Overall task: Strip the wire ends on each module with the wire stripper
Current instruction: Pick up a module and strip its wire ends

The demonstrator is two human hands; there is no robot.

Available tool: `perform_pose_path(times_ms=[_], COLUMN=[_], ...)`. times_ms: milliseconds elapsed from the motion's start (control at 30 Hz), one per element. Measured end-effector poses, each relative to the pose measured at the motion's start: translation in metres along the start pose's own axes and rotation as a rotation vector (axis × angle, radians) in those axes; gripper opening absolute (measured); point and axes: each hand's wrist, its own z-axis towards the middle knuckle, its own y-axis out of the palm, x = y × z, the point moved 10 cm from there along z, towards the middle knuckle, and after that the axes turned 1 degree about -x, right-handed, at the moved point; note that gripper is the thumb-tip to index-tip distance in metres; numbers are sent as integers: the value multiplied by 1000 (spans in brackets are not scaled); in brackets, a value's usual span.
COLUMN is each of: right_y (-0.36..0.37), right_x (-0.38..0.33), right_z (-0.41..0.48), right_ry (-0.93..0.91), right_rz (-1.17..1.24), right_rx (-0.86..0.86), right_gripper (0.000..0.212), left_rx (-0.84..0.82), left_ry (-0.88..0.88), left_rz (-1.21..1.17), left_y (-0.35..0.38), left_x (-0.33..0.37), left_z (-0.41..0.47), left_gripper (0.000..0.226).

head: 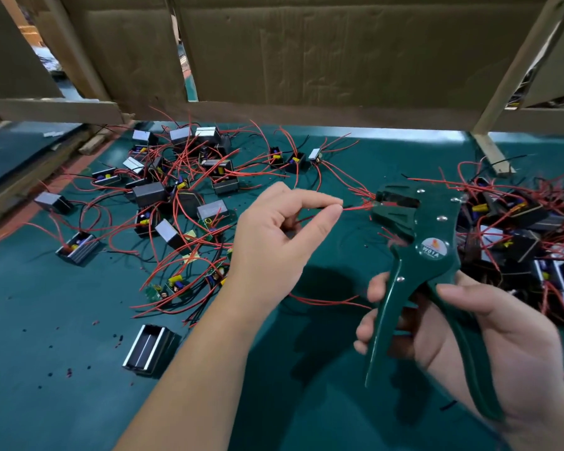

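Note:
My right hand (489, 333) grips the two handles of a dark green wire stripper (427, 255), whose jaws (393, 201) point up and to the left. My left hand (280, 236) pinches a thin red wire (355, 208) between thumb and forefinger, and the wire's end lies in the stripper's jaws. The rest of that wire and its module are hidden behind my left hand. Several black modules with red and black leads (176, 193) lie scattered on the green table (62, 320) to the left.
Another heap of modules and red wires (518, 229) sits at the right edge. An empty black module case (150, 349) lies near my left forearm. Cardboard sheets and wooden slats (306, 60) wall off the table's far side. Small bits of stripped insulation dot the mat.

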Motion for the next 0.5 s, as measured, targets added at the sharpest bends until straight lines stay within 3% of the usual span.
perform_pose_path(times_ms=[133,267,500], right_y=[5,1,15], right_x=[9,15,14], right_z=[-2,-1,-2], right_ry=[86,140,152], right_rz=[44,22,179], right_rx=[-34,15,-133], right_gripper=[67,73,58], left_rx=[11,-36,-174], left_ry=[-28,-145,-188], left_rz=[-100,-360,-351], left_y=[-2,5,21], left_x=[0,-6,-6], left_z=[0,0,-6], left_gripper=[10,9,10])
